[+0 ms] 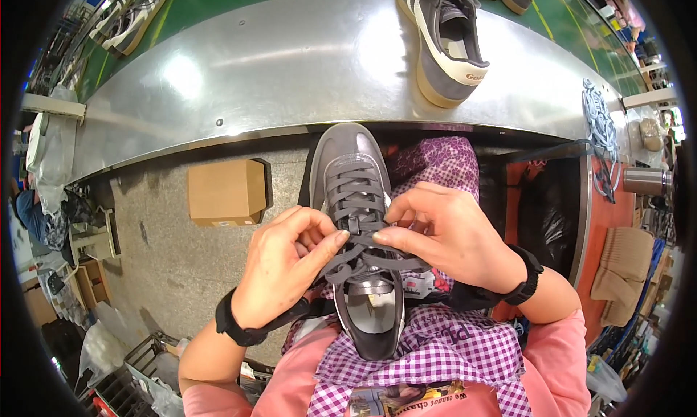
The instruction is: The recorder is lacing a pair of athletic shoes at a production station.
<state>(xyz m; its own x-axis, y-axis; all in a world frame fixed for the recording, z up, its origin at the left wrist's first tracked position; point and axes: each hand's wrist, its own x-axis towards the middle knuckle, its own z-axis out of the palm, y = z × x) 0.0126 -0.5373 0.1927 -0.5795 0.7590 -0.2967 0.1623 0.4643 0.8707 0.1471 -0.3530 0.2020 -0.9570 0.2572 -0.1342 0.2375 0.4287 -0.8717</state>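
Observation:
A dark grey sneaker [353,142] rests on my lap, its toe pointing away from me. Flat dark laces [357,186] run crosswise up its front, with loose loops over the tongue. My left hand [287,261] pinches the lace from the left, thumb against bent fingers. From the right, my right hand [443,232] pinches the lace too, its thumb and forefinger close to the left thumb. The light insole shows through the shoe's opening. A purple checked apron [428,352] lies under the heel.
A metal bench [290,68] crosses ahead of me, with another grey sneaker [446,50] on it. Beyond runs a green belt [218,10] carrying more shoes. A cardboard box [226,192] sits on the floor at left. Bundled laces [600,119] hang at right above an orange-red surface [613,206].

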